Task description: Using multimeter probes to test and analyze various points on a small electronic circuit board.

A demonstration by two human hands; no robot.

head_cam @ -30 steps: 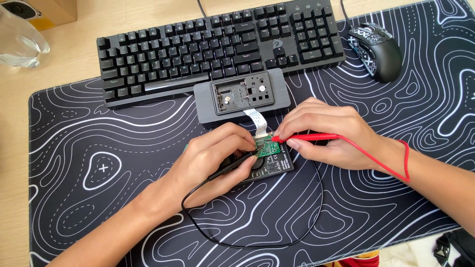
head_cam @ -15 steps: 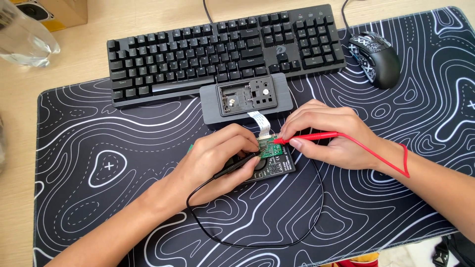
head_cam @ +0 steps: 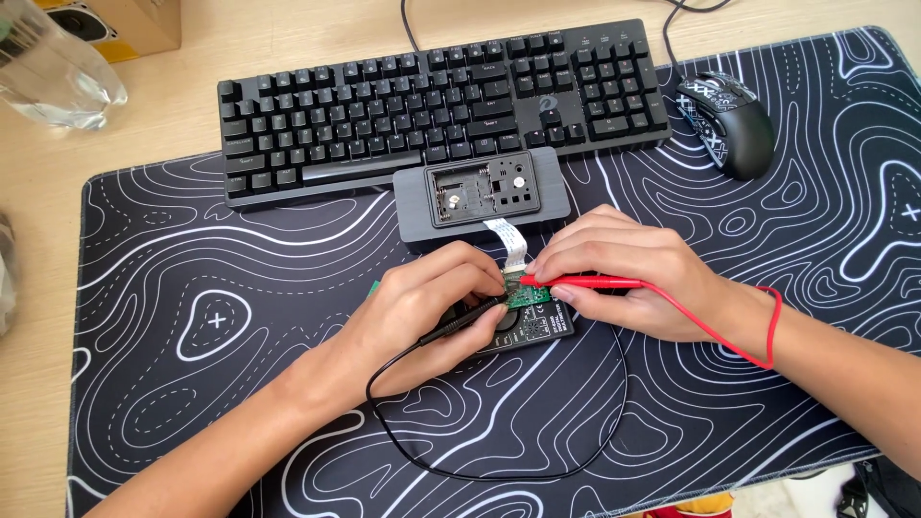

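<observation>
Head view: both probes on the green board

Your left hand (head_cam: 422,312) fingers grip the black probe (head_cam: 467,318); your right hand (head_cam: 628,273) fingers pinch the red probe (head_cam: 585,282). Both tips meet the small green circuit board (head_cam: 526,294), just below the grey open case (head_cam: 480,197) on the patterned mat (head_cam: 240,384), with the keyboard (head_cam: 432,105) behind the case.

Circuit board (head_cam: 526,294) mostly under fingers (head_cam: 566,264)
</observation>
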